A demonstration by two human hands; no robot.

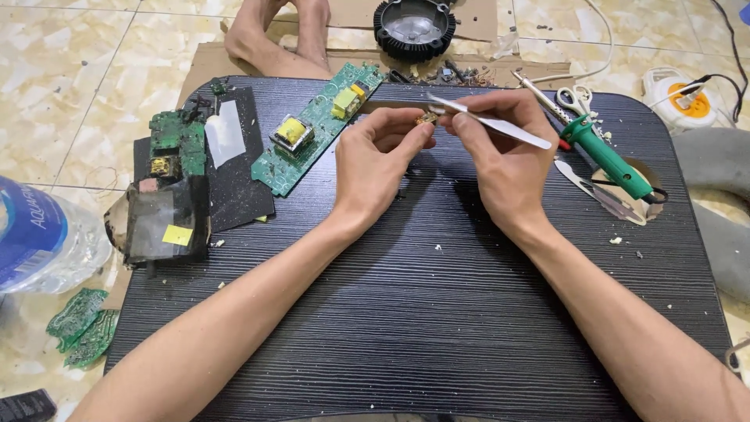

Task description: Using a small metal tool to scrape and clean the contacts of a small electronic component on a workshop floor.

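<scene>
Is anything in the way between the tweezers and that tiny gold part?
Nothing visible. The right hand holds the tweezers with their tips right at the small part pinched in the left hand.

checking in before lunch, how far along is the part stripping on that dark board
Done: scraps litter the table. In hand: left hand pinches a small brass-coloured part; right hand works it with tweezers. Left: yellow components remain on the long green circuit board.

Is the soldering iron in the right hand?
No: the right hand holds metal tweezers, while the green-handled soldering iron lies on the table beside it.
</scene>
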